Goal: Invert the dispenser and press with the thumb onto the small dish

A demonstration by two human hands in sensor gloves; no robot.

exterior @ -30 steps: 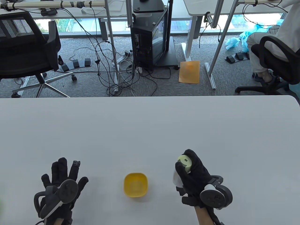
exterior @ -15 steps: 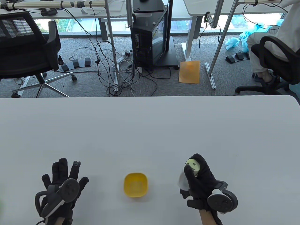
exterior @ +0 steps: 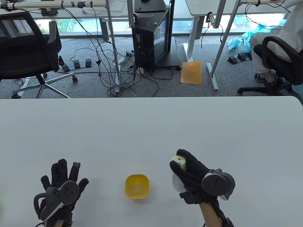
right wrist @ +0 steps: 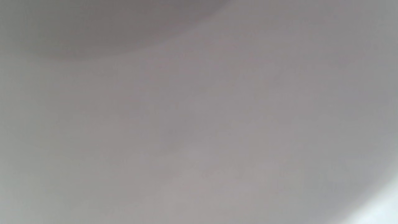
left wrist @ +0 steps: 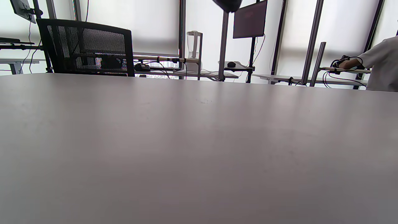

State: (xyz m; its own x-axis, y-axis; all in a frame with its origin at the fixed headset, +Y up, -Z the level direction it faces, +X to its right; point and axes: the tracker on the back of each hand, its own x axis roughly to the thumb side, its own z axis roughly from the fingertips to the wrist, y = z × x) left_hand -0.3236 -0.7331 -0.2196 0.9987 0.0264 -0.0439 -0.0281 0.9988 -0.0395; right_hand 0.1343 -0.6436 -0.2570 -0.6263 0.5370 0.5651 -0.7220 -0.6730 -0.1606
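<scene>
A small yellow dish (exterior: pixel 137 186) sits on the white table near the front edge. My right hand (exterior: pixel 187 172) grips a white dispenser (exterior: pixel 178 182) with a pale green top (exterior: pixel 179 161), held to the right of the dish; the green end points up and away from me. My left hand (exterior: pixel 62 176) rests flat on the table left of the dish, fingers spread, holding nothing. In the left wrist view only a dark fingertip (left wrist: pixel 228 4) shows at the top edge. The right wrist view shows only blurred grey surface.
The white table (exterior: pixel 151 127) stretches wide beyond the dish. Beyond its far edge are office chairs (exterior: pixel 26 52), cables and a black cart (exterior: pixel 153 35) on the floor. A seated person (exterior: pixel 279 35) is at the far right.
My right hand with the dispenser drew right and toward me, then moved left and away, closer to the dish, with the wrist rolled. The left hand and dish stayed still.
</scene>
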